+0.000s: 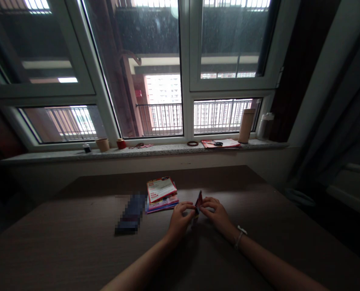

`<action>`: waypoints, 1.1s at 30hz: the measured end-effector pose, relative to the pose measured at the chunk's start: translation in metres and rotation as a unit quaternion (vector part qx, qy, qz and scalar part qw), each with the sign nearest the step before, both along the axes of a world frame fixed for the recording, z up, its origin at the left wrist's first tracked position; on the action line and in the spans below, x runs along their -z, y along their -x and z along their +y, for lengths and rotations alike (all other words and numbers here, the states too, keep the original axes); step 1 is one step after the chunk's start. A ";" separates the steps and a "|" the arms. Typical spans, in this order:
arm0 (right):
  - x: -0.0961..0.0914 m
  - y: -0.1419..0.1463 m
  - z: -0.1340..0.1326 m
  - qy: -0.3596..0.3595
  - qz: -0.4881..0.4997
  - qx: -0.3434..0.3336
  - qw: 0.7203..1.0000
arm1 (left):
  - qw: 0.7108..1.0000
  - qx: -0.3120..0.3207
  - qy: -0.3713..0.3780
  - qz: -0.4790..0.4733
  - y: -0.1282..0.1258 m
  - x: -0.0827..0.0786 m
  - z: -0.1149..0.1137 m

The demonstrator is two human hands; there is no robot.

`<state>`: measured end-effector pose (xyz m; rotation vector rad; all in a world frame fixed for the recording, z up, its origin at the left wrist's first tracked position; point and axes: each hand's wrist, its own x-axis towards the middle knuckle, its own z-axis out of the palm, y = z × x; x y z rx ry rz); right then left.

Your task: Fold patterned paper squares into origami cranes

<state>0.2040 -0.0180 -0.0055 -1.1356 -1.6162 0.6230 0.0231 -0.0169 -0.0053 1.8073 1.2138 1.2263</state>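
Note:
A small folded piece of paper (199,200), dark with red on it, stands on edge between my two hands above the brown table (85,218). My left hand (180,220) pinches its lower left side, thumb and fingertips together. On the right side, the thumb and fingers of my right hand (216,213) grip the same paper. Its lower part is blurred and partly hidden by my fingers. Just left of my left hand lies a stack of printed cards (161,189), with a red-bordered white sheet on top.
Left of the stack is a dark pixelated object (131,214). Along the windowsill (164,150) stand a paper cup (102,144), a red spool-like item (121,143), a bracelet (192,143), papers with scissors (218,144), a tan bottle (246,126) and a white bottle (265,126).

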 end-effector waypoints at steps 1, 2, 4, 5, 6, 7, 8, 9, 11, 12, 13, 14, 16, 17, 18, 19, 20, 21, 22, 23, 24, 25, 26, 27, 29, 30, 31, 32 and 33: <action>0.000 0.000 0.000 -0.003 -0.002 0.001 1.000 | 1.000 0.000 0.001 -0.001 0.000 0.000 0.000; 0.001 0.000 0.001 -0.006 -0.003 0.002 1.000 | 1.000 -0.001 0.002 -0.001 0.000 -0.001 0.000; 0.001 0.000 0.001 -0.013 -0.007 0.005 1.000 | 1.000 -0.006 0.007 -0.001 0.001 -0.002 -0.001; 0.001 0.000 0.001 -0.016 -0.010 0.005 1.000 | 1.000 -0.008 0.009 -0.001 0.001 -0.002 -0.001; 0.001 0.000 0.001 -0.020 -0.012 0.005 1.000 | 1.000 -0.008 0.009 -0.001 0.001 -0.002 -0.001; 0.001 0.000 0.001 -0.023 -0.015 0.005 1.000 | 1.000 -0.008 0.008 0.000 0.000 -0.002 -0.001; 0.001 0.000 0.000 -0.026 -0.017 0.006 1.000 | 1.000 -0.007 0.004 0.000 0.000 -0.002 0.000; 0.001 0.001 0.000 -0.027 -0.019 0.006 0.999 | 1.000 -0.007 0.000 0.002 0.000 -0.001 0.000; 0.000 0.001 -0.002 -0.028 -0.022 0.005 0.999 | 1.000 -0.009 -0.010 0.009 -0.001 0.000 0.002; -0.001 0.002 -0.003 -0.027 -0.025 0.003 0.999 | 1.000 -0.011 -0.012 0.013 -0.001 0.001 0.002; -0.001 0.002 -0.003 -0.027 -0.027 0.002 0.999 | 1.000 -0.012 -0.013 0.017 -0.001 0.001 0.002; -0.001 0.002 -0.004 -0.026 -0.029 0.000 0.999 | 1.000 -0.014 -0.013 0.020 -0.001 0.001 0.002; -0.002 0.003 -0.005 -0.026 -0.031 0.000 0.999 | 0.999 -0.017 -0.014 0.025 -0.001 0.000 0.002; -0.002 0.003 -0.005 -0.026 -0.031 0.001 0.999 | 0.999 -0.018 -0.014 0.026 0.000 -0.001 0.002; -0.002 0.003 -0.005 -0.026 -0.032 0.001 0.999 | 0.999 -0.018 -0.012 0.025 0.000 -0.002 0.002; -0.002 0.003 -0.005 -0.026 -0.032 0.002 0.999 | 1.000 -0.015 -0.010 0.023 0.001 -0.002 0.003; -0.002 0.004 -0.006 -0.026 -0.032 0.002 0.999 | 1.000 -0.012 -0.006 0.019 0.001 -0.002 0.003; -0.002 0.004 -0.006 -0.027 -0.031 0.002 0.999 | 1.000 -0.007 -0.002 0.013 0.002 -0.002 0.004; -0.003 0.004 -0.006 -0.028 -0.029 0.002 0.999 | 1.000 -0.001 0.001 0.005 0.002 -0.002 0.005; -0.003 0.005 -0.006 -0.030 -0.026 0.001 0.999 | 1.000 0.005 0.004 -0.004 0.003 -0.002 0.006; -0.003 0.005 -0.007 -0.032 -0.023 0.000 0.999 | 1.000 0.011 0.008 -0.012 0.003 -0.002 0.006; -0.003 0.005 -0.007 -0.035 -0.020 -0.002 0.999 | 1.000 0.016 0.011 -0.018 0.004 -0.002 0.007; -0.003 0.005 -0.007 -0.038 -0.019 -0.005 0.999 | 0.999 0.022 0.016 -0.025 0.004 -0.002 0.008; -0.003 0.005 -0.007 -0.040 -0.019 -0.008 0.999 | 0.999 0.030 0.021 -0.031 0.005 -0.002 0.008; -0.002 0.005 -0.006 -0.042 -0.021 -0.010 0.999 | 0.997 0.046 0.032 -0.046 0.006 -0.002 0.009; -0.002 0.005 -0.006 -0.042 -0.022 -0.011 0.999 | 0.996 0.053 0.038 -0.055 0.006 -0.002 0.009; -0.001 0.005 -0.006 -0.043 -0.024 -0.011 0.999 | 0.995 0.058 0.042 -0.062 0.006 -0.002 0.009; -0.001 0.005 -0.005 -0.044 -0.025 -0.010 0.999 | 0.995 0.061 0.046 -0.067 0.006 -0.002 0.009; -0.001 0.004 -0.005 -0.044 -0.025 -0.008 0.999 | 0.995 0.059 0.049 -0.070 0.006 -0.002 0.009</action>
